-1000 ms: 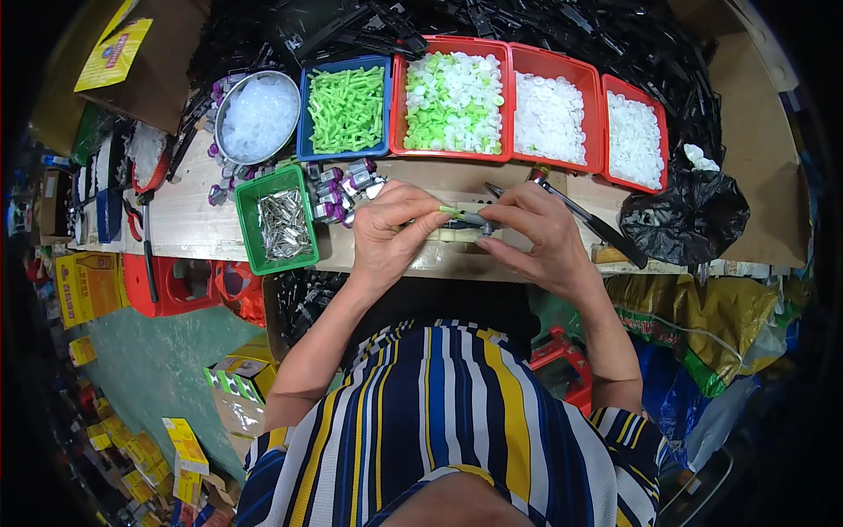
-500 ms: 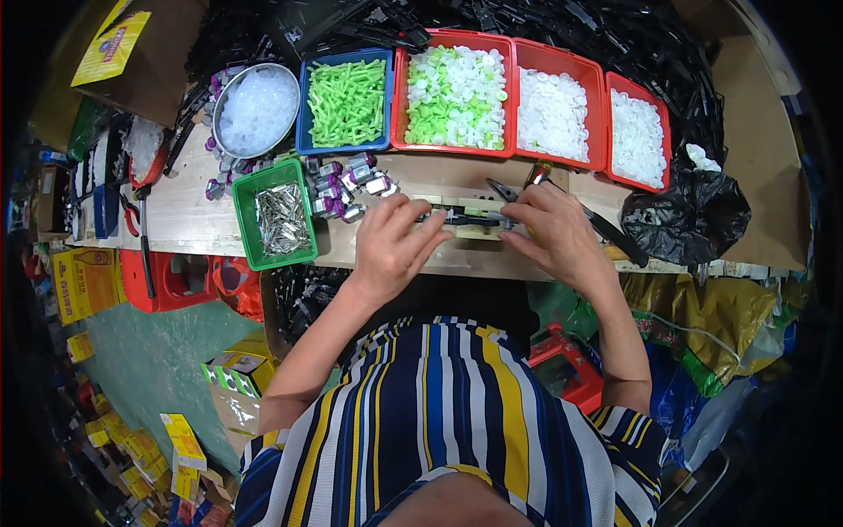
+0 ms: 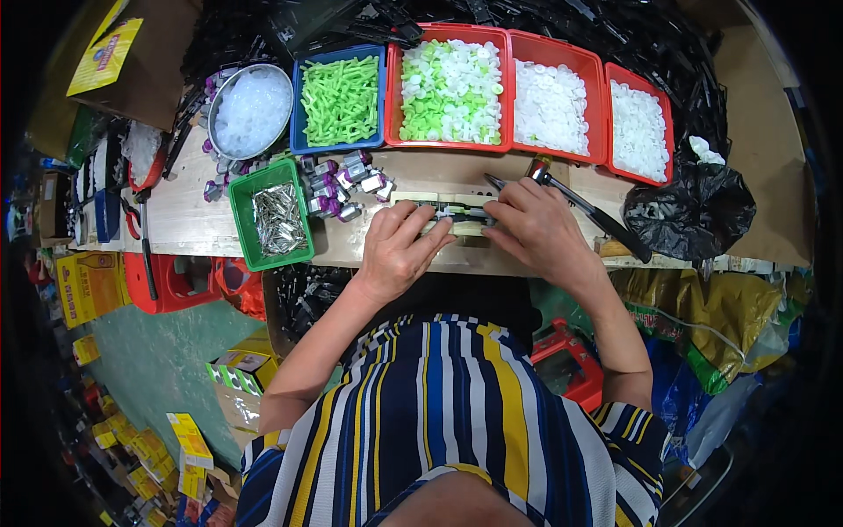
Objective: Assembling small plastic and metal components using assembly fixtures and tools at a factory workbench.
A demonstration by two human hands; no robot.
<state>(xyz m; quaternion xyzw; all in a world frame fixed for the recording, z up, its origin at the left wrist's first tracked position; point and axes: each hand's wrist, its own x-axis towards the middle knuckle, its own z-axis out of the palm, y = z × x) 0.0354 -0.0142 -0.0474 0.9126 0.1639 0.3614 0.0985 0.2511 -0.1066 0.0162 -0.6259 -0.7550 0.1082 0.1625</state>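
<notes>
In front of me a slim black plastic part point(image 3: 458, 214) with small pale pieces on it lies in a cream-coloured block-like holder point(image 3: 407, 198). My left hand point(image 3: 395, 250) has its fingers closed at the part's left end, with the fingertips pressed onto it. At the other end my right hand point(image 3: 543, 228) pinches the part between thumb and fingers. Both hands cover much of the part's ends. Just beyond the right hand lies a hammer point(image 3: 606, 226) with a black handle. A pointed dark tool tip point(image 3: 494, 182) shows beside that hand; the rest of it is hidden.
Along the back stand a metal bowl point(image 3: 290, 105) of clear pieces, a blue bin point(image 3: 383, 97) of green pieces and red bins point(image 3: 507, 97) of white and green pieces. Small motors point(image 3: 349, 212) lie by a green bin point(image 3: 235, 215) of metal pins. A black bag point(image 3: 689, 215) sits right.
Both hands have moved slightly closer together over the black part, and the right hand has shifted a little left. The hammer's head shows more beyond the right hand.
</notes>
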